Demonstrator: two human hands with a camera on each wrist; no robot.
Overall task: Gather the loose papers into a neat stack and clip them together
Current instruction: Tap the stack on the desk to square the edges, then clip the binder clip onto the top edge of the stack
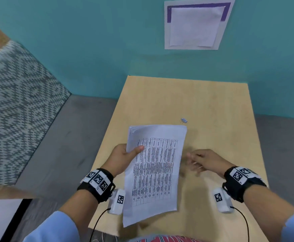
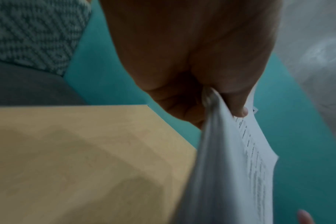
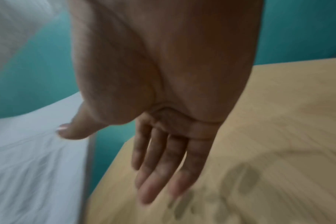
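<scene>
My left hand grips a stack of white papers by its left edge, thumb on the printed table on top, and holds it above the wooden table. In the left wrist view the thumb pinches the papers against the fingers of the left hand. My right hand hovers just right of the stack, blurred, fingers straight and empty. The right wrist view shows the right hand with straight fingers over the table beside the papers. A small metal binder clip lies on the table beyond the stack's far right corner.
A teal wall rises behind the table, with a white sheet in a purple-edged frame pinned to it. A patterned grey-white cushion and grey floor lie to the left. Bare tabletop extends behind and to the right of the stack.
</scene>
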